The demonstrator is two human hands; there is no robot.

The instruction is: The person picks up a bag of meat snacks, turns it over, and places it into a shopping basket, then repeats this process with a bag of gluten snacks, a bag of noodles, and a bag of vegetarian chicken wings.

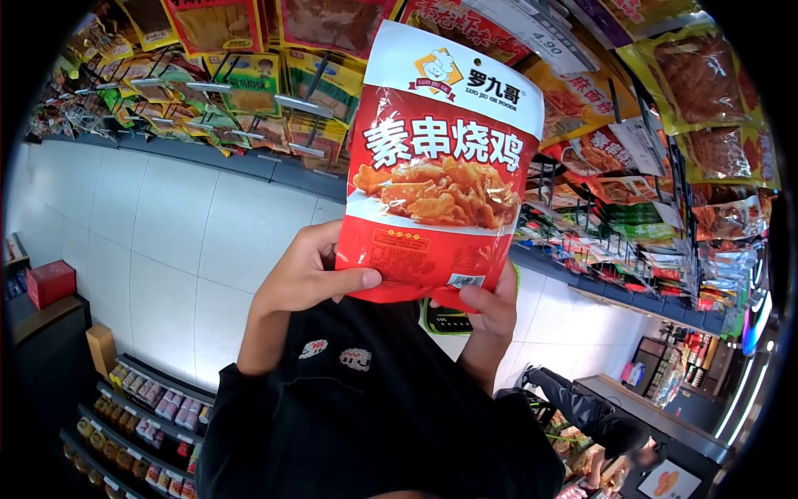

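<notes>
A red and white snack bag (436, 191) with a picture of fried food on its front is held up before me. My left hand (312, 266) grips its lower left corner, thumb across the front. At the lower right corner my right hand (492, 299) pinches the bag, its thumb beside the barcode. The fingers behind the bag are mostly hidden. Behind the lower right of the bag, a dark basket with a green rim (449, 320) shows in part.
Hanging snack packets (249, 83) line the rack ahead, with more packets (640, 208) and a price tag (544, 37) on the right. Shelves of jars (133, 424) stand at lower left, near a red box (51, 284). Another person (586, 407) is at lower right. Pale tiles (166, 216) cover the floor.
</notes>
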